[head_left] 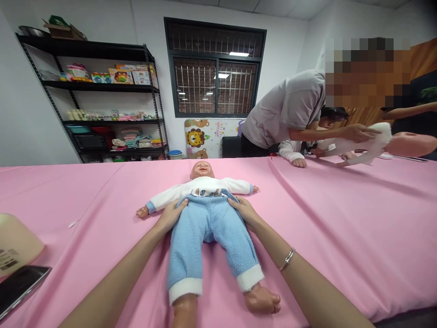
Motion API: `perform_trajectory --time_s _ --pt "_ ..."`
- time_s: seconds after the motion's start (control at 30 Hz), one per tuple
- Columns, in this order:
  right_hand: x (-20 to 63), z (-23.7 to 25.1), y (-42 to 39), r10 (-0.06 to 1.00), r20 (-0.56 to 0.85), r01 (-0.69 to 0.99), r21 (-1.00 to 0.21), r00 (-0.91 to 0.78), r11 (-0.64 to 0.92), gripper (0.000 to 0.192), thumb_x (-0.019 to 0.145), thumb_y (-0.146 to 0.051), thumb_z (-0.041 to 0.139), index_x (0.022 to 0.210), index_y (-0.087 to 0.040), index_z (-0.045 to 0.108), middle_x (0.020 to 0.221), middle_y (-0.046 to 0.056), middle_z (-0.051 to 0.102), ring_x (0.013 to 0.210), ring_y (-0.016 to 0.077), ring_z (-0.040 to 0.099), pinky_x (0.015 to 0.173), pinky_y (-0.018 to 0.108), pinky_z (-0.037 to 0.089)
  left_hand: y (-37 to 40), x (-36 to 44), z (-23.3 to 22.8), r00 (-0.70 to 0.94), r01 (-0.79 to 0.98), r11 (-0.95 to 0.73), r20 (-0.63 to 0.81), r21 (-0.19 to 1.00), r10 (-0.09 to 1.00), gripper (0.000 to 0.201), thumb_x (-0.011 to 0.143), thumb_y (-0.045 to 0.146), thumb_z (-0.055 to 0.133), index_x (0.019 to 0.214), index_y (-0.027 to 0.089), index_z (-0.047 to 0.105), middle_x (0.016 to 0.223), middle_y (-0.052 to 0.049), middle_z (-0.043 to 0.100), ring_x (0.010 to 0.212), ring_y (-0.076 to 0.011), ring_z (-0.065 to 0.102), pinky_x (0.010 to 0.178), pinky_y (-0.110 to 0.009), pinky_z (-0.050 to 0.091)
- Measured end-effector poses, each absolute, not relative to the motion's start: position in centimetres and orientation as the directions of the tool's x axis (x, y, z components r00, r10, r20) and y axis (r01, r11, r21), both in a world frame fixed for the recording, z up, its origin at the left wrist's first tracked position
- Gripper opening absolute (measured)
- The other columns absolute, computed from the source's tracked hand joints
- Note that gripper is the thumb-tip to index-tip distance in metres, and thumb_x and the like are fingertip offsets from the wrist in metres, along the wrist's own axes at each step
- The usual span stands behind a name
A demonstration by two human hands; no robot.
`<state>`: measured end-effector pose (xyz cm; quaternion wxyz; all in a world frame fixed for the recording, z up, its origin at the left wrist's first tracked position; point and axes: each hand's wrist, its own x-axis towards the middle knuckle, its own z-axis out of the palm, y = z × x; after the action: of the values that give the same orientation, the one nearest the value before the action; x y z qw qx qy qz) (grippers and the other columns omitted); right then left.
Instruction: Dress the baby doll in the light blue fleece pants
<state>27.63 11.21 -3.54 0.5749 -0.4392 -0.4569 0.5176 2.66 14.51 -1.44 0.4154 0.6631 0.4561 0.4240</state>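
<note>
Near the left corner of the pink-covered counter (341,218), a dark phone (20,284) beside a tan object (17,241) bearing a label. At the near edge, midway along, a baby doll (205,200) flat on its back, bare feet (261,298) toward the viewer, head toward the far edge. Blue fleece trousers (210,237) already over both legs, white cuffs at the ankles, waistband up at the belly under a white top. Left hand (170,216) and right hand (246,212) each closed in a grip on the waistband, one per hip; silver bracelet (287,258) on the right wrist. Judged nearly done: only settling the waistband seems left. Plenty of open pink surface left and right of the doll. At the far right edge, other people bent over a second doll (392,146), well apart. Beyond, black shelving (102,86) and a barred window (215,68).
</note>
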Motion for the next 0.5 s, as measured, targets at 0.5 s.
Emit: perform_trajectory --time_s 0.5 --pt "31.3 -1.3 9.6 0.943 -0.047 0.293 -0.954 -0.330 0.055 0.022 0.067 -0.033 0.056 0.056 -0.015 0.050 0.058 -0.003 0.043 0.058 0.0096 0.033 0.057 0.025 0.028 12.8 -1.2 2.4 0.710 0.469 -0.314 -0.141 0.826 0.689 0.038 0.061 0.032 0.069 0.098 0.021 0.066 0.099 -0.002 0.066 0.098 -0.0242 0.058 0.083 -0.028 0.045"
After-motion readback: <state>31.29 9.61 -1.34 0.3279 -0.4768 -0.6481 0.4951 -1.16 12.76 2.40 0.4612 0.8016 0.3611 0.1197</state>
